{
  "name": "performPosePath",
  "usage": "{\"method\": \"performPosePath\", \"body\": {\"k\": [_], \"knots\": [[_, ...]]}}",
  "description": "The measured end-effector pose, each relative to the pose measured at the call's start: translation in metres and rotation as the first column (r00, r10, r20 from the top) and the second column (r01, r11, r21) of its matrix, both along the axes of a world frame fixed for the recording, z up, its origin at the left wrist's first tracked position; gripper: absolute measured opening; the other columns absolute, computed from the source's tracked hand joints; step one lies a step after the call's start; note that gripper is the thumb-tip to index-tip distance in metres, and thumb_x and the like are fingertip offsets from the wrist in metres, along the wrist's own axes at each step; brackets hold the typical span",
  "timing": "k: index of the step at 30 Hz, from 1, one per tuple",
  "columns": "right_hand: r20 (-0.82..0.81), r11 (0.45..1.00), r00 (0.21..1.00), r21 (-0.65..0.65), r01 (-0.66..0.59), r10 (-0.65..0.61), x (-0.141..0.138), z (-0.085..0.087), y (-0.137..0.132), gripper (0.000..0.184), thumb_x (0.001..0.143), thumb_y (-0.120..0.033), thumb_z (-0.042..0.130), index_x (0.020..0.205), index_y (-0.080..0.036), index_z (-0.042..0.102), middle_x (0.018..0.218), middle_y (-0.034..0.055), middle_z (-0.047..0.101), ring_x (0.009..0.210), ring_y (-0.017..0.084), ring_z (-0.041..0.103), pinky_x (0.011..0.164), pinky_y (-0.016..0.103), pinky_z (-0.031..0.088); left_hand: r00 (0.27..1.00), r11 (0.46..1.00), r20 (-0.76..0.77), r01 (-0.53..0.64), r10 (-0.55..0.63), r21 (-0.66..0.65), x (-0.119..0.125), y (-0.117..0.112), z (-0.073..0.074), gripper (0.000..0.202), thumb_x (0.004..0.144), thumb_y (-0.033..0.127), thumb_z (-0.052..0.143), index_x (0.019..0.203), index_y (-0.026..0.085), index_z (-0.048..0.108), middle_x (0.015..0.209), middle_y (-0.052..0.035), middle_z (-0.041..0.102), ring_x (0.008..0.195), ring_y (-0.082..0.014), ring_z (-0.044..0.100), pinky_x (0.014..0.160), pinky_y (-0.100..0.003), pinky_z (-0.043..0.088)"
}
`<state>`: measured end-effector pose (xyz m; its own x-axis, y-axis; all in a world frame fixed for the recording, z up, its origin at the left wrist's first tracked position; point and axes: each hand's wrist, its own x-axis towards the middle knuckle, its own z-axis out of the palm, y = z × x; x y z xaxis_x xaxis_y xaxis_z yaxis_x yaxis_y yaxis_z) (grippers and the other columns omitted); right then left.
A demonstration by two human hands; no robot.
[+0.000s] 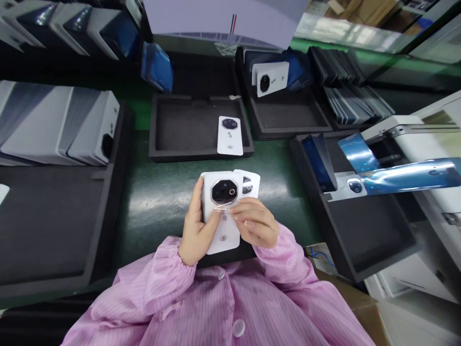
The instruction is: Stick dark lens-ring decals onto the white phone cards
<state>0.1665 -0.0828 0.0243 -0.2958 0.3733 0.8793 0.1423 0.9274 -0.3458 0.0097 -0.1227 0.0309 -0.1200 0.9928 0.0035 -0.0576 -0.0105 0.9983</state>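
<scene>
My left hand (200, 230) grips a white phone-shaped panel (230, 240) by its left side, thumb on the front. The panel has a black octagonal camera area near its top and small grey marks below. A thin glossy edge of clear film (221, 208) shows just under the camera area, between my left thumb and my right fingertips. My right hand (255, 223) is closed, its fingers pinched at that film. Behind the first panel, a second white panel (254, 181) sticks out at the upper right, tilted; its lower part is hidden by my right hand.
Ahead, a black foam tray (180, 154) holds a white camera-printed panel (230, 139). Stacked panels (46, 125) fill the tray at left. Another tray (270, 129) stands at back right. Blue film strips (410, 175) lie across the right-hand tray (374, 235). The green tabletop (154, 202) shows between them.
</scene>
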Motion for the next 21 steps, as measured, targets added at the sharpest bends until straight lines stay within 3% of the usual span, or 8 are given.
{"method": "performPosePath", "body": {"k": [5,15,21], "knots": [[0.024,0.999,0.999,-0.029,-0.036,0.036,-0.0015,0.0013,-0.0024,0.047,0.082,-0.003,0.060,0.123,-0.024,0.052,0.096,0.0022,0.069,0.097,0.018,0.070,0.081,0.036,0.062,0.999,1.000,0.051,0.003,-0.002,-0.017,0.0003,0.0009,-0.0004,0.071,0.088,0.032,0.062,0.149,0.035,0.025,0.142,-0.0057,0.051,0.127,-0.0239,0.053,0.109,-0.043,0.041],[0.047,0.998,0.999,-0.061,-0.025,0.028,-0.0027,-0.0014,-0.0062,0.038,0.085,-0.004,0.058,0.117,-0.024,0.053,0.096,0.0016,0.068,0.098,0.016,0.069,0.082,0.035,0.062,0.994,0.996,0.109,0.019,-0.009,-0.086,-0.0003,0.0046,0.0029,0.071,0.087,0.031,0.062,0.148,0.034,0.026,0.152,-0.0054,0.040,0.134,-0.0263,0.045,0.113,-0.046,0.036],[0.013,0.997,0.999,-0.067,-0.036,0.037,-0.0049,0.0028,-0.0017,0.049,0.079,-0.002,0.063,0.121,-0.025,0.052,0.099,0.0018,0.067,0.094,0.016,0.069,0.080,0.034,0.061,0.995,0.996,0.101,0.025,-0.016,-0.085,0.0003,0.0036,0.0030,0.071,0.088,0.032,0.061,0.148,0.035,0.025,0.147,-0.0056,0.045,0.131,-0.0264,0.048,0.112,-0.046,0.038]]}}
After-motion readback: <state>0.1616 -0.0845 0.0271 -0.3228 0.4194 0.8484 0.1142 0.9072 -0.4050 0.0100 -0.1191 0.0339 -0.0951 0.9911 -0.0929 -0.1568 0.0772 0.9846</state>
